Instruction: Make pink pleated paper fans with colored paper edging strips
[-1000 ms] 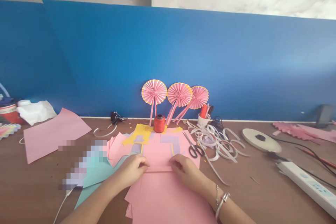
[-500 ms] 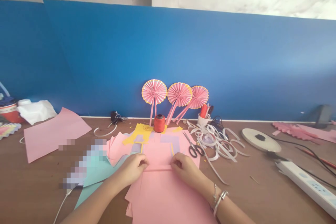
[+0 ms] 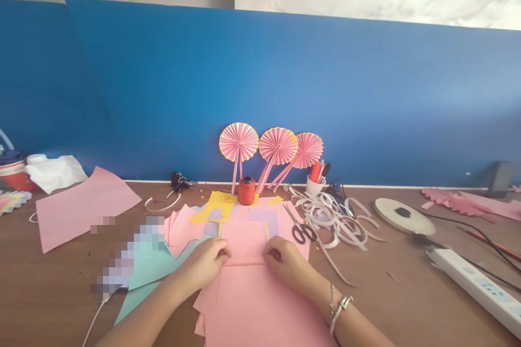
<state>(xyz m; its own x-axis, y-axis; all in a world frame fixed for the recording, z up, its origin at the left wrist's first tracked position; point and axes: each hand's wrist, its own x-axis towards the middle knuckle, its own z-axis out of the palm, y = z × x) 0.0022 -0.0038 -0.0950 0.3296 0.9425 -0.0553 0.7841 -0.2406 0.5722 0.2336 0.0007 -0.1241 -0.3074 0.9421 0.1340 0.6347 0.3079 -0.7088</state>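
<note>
Between my two hands is a pink sheet of paper (image 3: pixel 243 241) with thin yellow strips along its left and right sides. My left hand (image 3: pixel 209 260) has its fingers curled and pinched on the sheet's near left corner. At the near right corner my right hand (image 3: pixel 285 260) pinches the paper the same way, bracelets on its wrist. A straight edge runs across from hand to hand. Below it lies a stack of larger pink sheets (image 3: pixel 268 303). Black-handled scissors (image 3: pixel 303 230) rest just beyond my right hand, and a red thread spool (image 3: pixel 246 191) stands behind the sheet.
Three pleated pink paper fans (image 3: pixel 239 142) lean on the blue partition (image 3: pixel 260 76). Curled white strips (image 3: pixel 334 217) and a white cup (image 3: pixel 314 186) of tools are at back right. A power strip (image 3: pixel 480 287) lies far right. Blue-green paper (image 3: pixel 152 263) is left, beside another pink sheet (image 3: pixel 83 209).
The raised fold along the sheet's near edge, between my hands, has turned down and now shows as a thin line. Both hands stay almost where they were.
</note>
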